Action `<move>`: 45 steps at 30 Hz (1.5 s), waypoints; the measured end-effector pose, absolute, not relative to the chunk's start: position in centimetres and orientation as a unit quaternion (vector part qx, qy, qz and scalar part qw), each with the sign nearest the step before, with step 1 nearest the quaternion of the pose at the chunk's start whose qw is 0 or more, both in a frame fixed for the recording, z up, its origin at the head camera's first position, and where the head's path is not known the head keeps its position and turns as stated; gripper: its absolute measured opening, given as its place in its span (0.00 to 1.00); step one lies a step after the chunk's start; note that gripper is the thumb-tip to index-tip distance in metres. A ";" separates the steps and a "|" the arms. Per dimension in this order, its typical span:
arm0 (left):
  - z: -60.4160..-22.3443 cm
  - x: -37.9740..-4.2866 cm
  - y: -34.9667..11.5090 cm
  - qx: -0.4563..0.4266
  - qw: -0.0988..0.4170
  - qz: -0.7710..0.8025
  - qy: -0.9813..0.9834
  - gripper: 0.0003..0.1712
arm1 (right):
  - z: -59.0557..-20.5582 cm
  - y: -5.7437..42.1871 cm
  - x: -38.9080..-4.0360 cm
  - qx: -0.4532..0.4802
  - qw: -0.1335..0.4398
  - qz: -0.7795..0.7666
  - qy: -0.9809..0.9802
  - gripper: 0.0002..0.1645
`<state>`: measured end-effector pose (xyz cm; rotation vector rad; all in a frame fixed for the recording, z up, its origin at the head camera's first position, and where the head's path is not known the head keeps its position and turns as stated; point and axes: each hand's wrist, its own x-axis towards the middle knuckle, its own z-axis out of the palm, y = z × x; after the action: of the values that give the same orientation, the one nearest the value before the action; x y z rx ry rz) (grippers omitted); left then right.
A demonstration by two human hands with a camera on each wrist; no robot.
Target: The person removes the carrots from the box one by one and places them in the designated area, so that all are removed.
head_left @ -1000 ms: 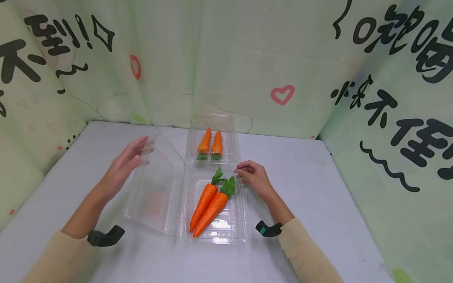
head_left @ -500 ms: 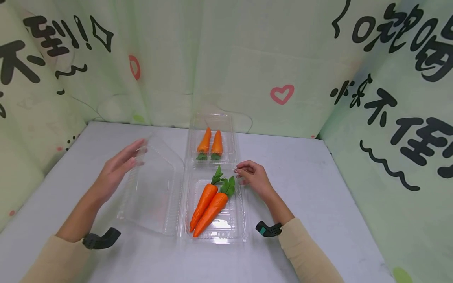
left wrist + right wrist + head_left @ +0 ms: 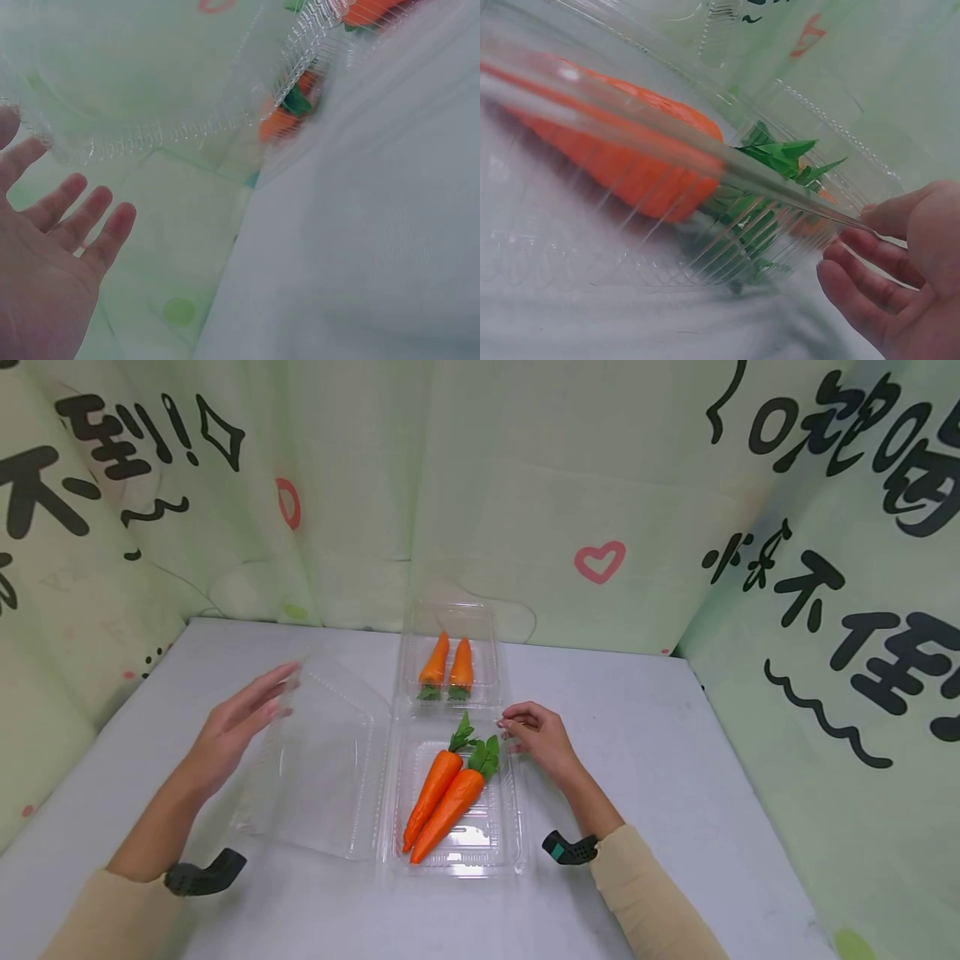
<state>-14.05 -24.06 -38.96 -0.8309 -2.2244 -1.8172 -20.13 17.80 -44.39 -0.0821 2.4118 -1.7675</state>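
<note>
- Handling the lid (image 3: 322,768) of the clear box (image 3: 491,839) looks like the step in hand: right side pinned, left side on the lid.
- Box sits mid-table, between the left and right edges of the table (image 3: 645,760); two carrots (image 3: 450,814) lie side by side in it, leaves toward the far edge.
- Lid stands out toward the table's left edge, seemingly tilted up off the surface.
- To do it well, I'd guide the lid by its outer rim with flat fingers, slow and even; thin plastic probably flexes or springs.
- Right-side grip should stay light but firm, so the box doesn't skid or buckle; carrot leaves best kept inside the rim.
- Left hand (image 3: 232,735): fingers long and spread, palm turned toward the lid, fingertips at its outer edge, apparently touching; no grip. Forearm comes in from the near left.
- Right hand (image 3: 538,735): thumb and fingers pinch the box rim near its far right corner, other fingers bent beneath. Forearm comes in from the near right.
- Hands well apart, box and lid between them.
- Rear box (image 3: 486,652) just inside the far edge, small carrots (image 3: 461,667) within; neither hand on it.
</note>
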 end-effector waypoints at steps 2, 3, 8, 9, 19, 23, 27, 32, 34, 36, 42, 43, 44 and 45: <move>-39.1 -14.0 -24.2 -0.270 0.077 -0.601 -0.749 0.27 | -44.4 17.8 -20.1 -0.029 0.070 -0.586 0.807 0.14; -39.2 -14.0 -24.3 -0.268 0.076 -0.600 -0.750 0.27 | -44.4 17.8 -20.0 -0.030 0.068 -0.584 0.808 0.14; -39.6 -14.0 -24.8 -0.275 0.086 -0.600 -0.746 0.28 | -44.4 17.8 -19.9 -0.033 0.066 -0.584 0.808 0.16; -39.6 -14.0 -24.9 -0.275 0.088 -0.598 -0.748 0.28 | -44.4 17.8 -19.9 -0.034 0.067 -0.588 0.805 0.16; -40.0 -13.9 -25.6 -0.260 0.107 -0.574 -0.769 0.27 | -42.3 17.4 -19.0 -0.034 0.081 -0.596 0.798 0.16; -40.1 -13.8 -25.8 -0.256 0.109 -0.573 -0.771 0.26 | -41.5 17.2 -18.5 -0.032 0.082 -0.588 0.804 0.16; -40.3 -13.9 -25.9 -0.262 0.101 -0.589 -0.758 0.26 | -41.5 17.1 -18.5 -0.029 0.084 -0.584 0.807 0.17; -40.4 -13.8 -26.2 -0.258 0.094 -0.597 -0.754 0.26 | -42.6 17.5 -19.1 -0.030 0.084 -0.593 0.801 0.16; -40.5 -13.7 -26.2 -0.259 0.091 -0.598 -0.753 0.26 | -43.3 17.7 -19.5 -0.029 0.083 -0.599 0.796 0.16; -40.5 -13.6 -26.3 -0.261 0.089 -0.593 -0.756 0.26 | -44.1 17.9 -19.9 -0.028 0.082 -0.603 0.793 0.17; -40.4 -13.5 -26.6 -0.260 0.085 -0.562 -0.781 0.26 | -44.7 17.9 -20.0 -0.039 0.069 -0.600 0.796 0.17; -40.4 -13.4 -26.7 -0.258 0.082 -0.559 -0.784 0.26 | -44.7 17.9 -20.0 -0.041 0.067 -0.599 0.797 0.17; -40.4 -13.4 -26.7 -0.255 0.079 -0.557 -0.786 0.26 | -44.7 17.9 -20.0 -0.042 0.066 -0.598 0.798 0.17; -40.4 -13.3 -26.7 -0.251 0.075 -0.557 -0.788 0.26 | -44.7 18.0 -20.0 -0.043 0.065 -0.597 0.799 0.16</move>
<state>-13.33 -26.71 -40.37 -0.7521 -2.3660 -1.6704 -19.99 17.96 -44.67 -0.1311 2.4107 -1.8011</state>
